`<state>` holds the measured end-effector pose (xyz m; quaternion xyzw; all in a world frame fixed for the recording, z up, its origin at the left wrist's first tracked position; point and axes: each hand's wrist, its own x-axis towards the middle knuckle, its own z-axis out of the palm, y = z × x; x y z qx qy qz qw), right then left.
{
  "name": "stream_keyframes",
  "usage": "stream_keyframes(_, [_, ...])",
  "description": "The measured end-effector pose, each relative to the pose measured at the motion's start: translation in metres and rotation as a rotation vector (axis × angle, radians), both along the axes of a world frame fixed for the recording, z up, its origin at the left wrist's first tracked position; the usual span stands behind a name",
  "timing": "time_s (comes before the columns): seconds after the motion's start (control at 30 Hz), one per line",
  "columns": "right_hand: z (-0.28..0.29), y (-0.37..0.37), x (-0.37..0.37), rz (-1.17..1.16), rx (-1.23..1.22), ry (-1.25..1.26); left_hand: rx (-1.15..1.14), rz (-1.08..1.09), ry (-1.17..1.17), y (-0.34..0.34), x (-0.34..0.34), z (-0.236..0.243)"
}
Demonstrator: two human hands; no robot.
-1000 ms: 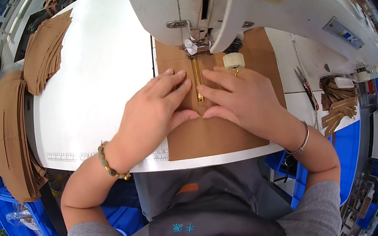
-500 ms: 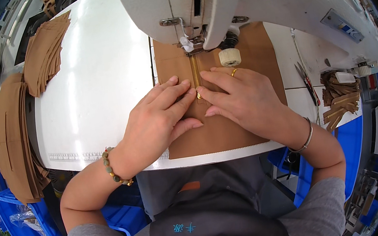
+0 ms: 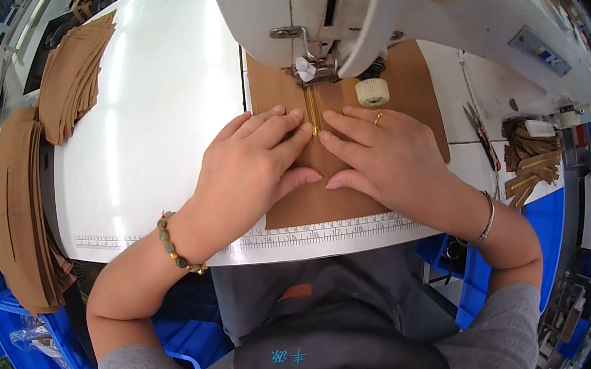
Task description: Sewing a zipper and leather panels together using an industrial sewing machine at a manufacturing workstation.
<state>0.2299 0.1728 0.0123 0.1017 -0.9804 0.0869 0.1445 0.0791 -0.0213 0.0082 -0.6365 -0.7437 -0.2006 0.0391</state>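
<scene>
A brown fabric panel (image 3: 415, 122) lies on the white sewing table under the head of a sewing machine (image 3: 293, 3). A gold zipper (image 3: 312, 110) runs down the panel, its upper end beneath the presser foot (image 3: 306, 70). My left hand (image 3: 254, 156) rests on the panel's left part, fingers stretched out and fingertips beside the zipper. From the other side my right hand (image 3: 385, 149) lies with spread fingers on the fabric, index fingertip close to the zipper's lower end. Both hands press from above and grasp nothing. The needle's tip is hard to make out.
Stacks of brown fabric pieces (image 3: 17, 216) lie at the left. Scissors (image 3: 481, 136) and a bundle of zippers (image 3: 535, 166) are at the right. A printed ruler (image 3: 317, 233) runs along the table's front edge. Blue bins (image 3: 40, 356) stand below the table.
The brown panel and zipper have slid away from me under the presser foot, uncovering more of the ruler. Both hands moved slightly forward with them. The whole view shifted a little.
</scene>
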Motion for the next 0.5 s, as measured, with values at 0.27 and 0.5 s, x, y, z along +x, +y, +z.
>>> stream_keyframes(0.27, [-0.007,0.011,-0.020,-0.082,-0.013,0.002,0.058,0.029,0.048,0.016,-0.019,-0.007])
stream_keyframes(0.5, [-0.012,0.019,-0.027,-0.065,-0.116,0.057,0.044,0.067,0.055,0.018,-0.021,-0.010])
